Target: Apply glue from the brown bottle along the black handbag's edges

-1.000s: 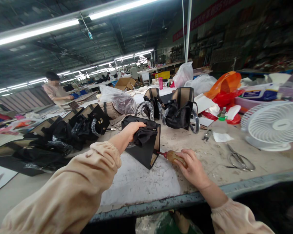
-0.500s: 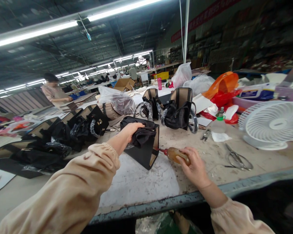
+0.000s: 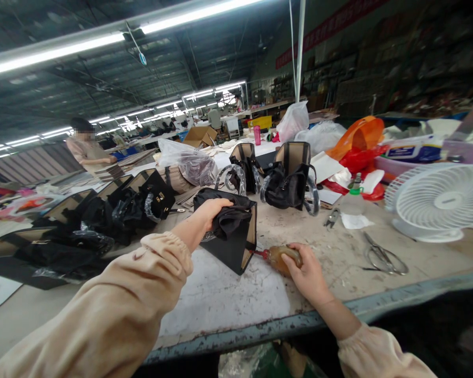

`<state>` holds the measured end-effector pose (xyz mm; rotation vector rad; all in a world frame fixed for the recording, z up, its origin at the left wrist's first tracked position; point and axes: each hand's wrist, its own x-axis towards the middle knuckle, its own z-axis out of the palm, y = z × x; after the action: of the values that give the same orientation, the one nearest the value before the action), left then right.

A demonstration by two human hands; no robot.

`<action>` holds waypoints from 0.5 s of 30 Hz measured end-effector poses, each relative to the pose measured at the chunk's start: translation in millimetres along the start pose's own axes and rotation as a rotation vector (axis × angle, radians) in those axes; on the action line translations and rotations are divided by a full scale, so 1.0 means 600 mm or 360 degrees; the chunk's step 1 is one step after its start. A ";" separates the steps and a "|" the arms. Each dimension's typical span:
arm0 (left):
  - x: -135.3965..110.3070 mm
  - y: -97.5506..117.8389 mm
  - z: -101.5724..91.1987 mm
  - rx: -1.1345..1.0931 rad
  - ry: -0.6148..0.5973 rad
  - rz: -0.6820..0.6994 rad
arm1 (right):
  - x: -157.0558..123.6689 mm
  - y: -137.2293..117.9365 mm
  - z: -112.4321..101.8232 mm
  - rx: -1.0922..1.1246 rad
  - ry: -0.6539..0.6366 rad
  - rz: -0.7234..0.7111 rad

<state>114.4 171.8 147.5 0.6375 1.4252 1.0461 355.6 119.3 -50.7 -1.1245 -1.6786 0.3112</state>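
Observation:
A black handbag (image 3: 227,251) lies tilted on a white sheet (image 3: 220,310) at the middle of the bench, its tan inner edge facing right. My left hand (image 3: 216,209) is closed on the gathered black cloth at the bag's top; the fingertips are partly hidden. In my right hand (image 3: 309,273) is a squeeze bottle (image 3: 281,260) of amber liquid, probably glue, with a red nozzle. The nozzle's thin tip points left, at the lower part of the bag's tan edge; whether it touches cannot be made out.
Several black bags (image 3: 63,252) line the left side, and two bags (image 3: 291,176) stand behind. To the right are scissors (image 3: 384,257), small snips (image 3: 331,218), a green-capped bottle (image 3: 353,199) and a white fan (image 3: 445,202). Another person (image 3: 87,147) stands far left.
The squeeze bottle and my right hand have moved slightly down and left, bringing the nozzle lower along the bag's edge. My left hand and the bag have hardly moved.

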 end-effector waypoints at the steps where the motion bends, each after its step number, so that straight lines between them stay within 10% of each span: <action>1: 0.000 0.000 0.000 0.0000 0.0002 -0.0001 | -0.001 0.002 0.001 0.0005 0.0005 0.0021; 15: 0.001 0.000 -0.003 -0.0027 0.0001 0.0002 | 0.005 -0.006 -0.004 -0.0123 0.0078 -0.0173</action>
<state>112.7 171.7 146.8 0.6259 1.4154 1.0584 355.5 119.1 -45.3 -1.0842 -1.7130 0.1500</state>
